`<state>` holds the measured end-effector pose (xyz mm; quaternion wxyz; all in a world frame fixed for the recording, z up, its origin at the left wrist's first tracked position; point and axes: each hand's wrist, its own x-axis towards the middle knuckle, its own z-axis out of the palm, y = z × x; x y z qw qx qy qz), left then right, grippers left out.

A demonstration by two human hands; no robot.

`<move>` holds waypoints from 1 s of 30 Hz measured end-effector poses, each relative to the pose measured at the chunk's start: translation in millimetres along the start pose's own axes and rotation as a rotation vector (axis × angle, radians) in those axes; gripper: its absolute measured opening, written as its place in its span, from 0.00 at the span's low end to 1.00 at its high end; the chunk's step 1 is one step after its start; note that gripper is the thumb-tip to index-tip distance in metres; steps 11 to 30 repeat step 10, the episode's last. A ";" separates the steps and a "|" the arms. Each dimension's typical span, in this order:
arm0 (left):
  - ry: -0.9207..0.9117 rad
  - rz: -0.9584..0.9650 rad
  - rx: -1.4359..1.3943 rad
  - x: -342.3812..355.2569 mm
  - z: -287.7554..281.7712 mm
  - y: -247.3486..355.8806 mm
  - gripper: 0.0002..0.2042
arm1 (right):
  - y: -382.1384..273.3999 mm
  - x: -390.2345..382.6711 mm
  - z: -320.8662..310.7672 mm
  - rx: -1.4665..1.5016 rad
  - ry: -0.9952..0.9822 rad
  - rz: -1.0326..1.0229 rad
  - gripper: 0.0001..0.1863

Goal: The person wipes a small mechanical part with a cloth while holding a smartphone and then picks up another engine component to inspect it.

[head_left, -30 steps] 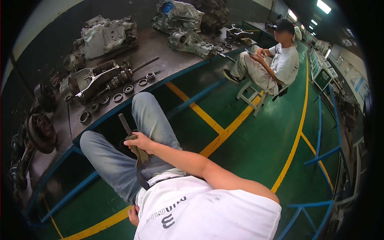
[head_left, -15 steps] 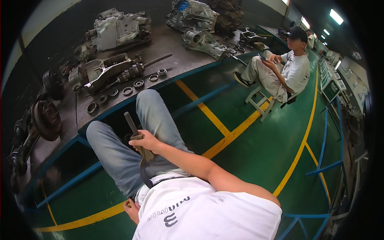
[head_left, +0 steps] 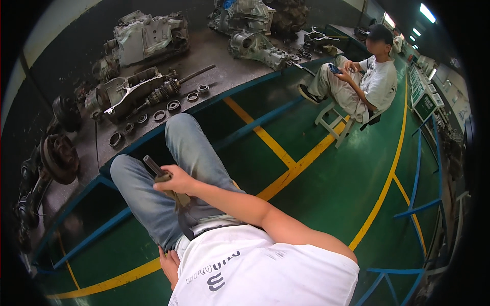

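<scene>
My right hand [head_left: 177, 182] reaches across my lap and is closed around a grey metal shaft [head_left: 151, 164] with an olive-brown cloth [head_left: 179, 198] wrapped about it. The shaft's bare end sticks out past my thumb and points toward my left knee. Its other end is hidden by the cloth and my hand. Beside my left hip, my left hand [head_left: 170, 266] rests against my jeans [head_left: 145, 196] with its fingers stretched out and nothing in it.
Ahead, a metal workbench [head_left: 201, 104] carries an opened gearbox [head_left: 127, 92], a row of bearing rings [head_left: 173, 105] and several large housings [head_left: 150, 38]. Wheel hubs [head_left: 60, 158] stand at left. To the right, a person [head_left: 377, 79] sits on a stool [head_left: 332, 125], holding a phone.
The shaft has swung left and tips more toward my left knee, with less of it showing. My right hand has moved slightly up and left. My left hand's fingers have straightened against my jeans.
</scene>
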<state>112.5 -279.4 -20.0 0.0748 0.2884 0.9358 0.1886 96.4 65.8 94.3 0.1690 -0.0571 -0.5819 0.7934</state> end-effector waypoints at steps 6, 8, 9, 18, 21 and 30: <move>-0.164 -0.121 -0.290 14.6 45.6 -55.9 0.25 | -20.2 -1.5 2.6 0.112 -0.021 -0.012 0.16; -0.177 -0.154 -0.192 23.7 47.2 -61.0 0.25 | 7.3 -6.5 -8.3 0.000 0.023 0.025 0.17; -0.173 -0.138 -0.125 24.8 49.5 -63.8 0.25 | 18.9 -8.1 -11.2 -0.020 0.056 0.048 0.21; -0.165 -0.122 -0.057 27.4 50.9 -65.5 0.24 | 22.7 -6.9 -9.6 -0.041 0.086 0.069 0.26; -0.165 -0.122 -0.057 27.4 50.9 -65.5 0.24 | 22.7 -6.9 -9.6 -0.041 0.086 0.069 0.26; -0.165 -0.122 -0.057 27.4 50.9 -65.5 0.24 | 22.7 -6.9 -9.6 -0.041 0.086 0.069 0.26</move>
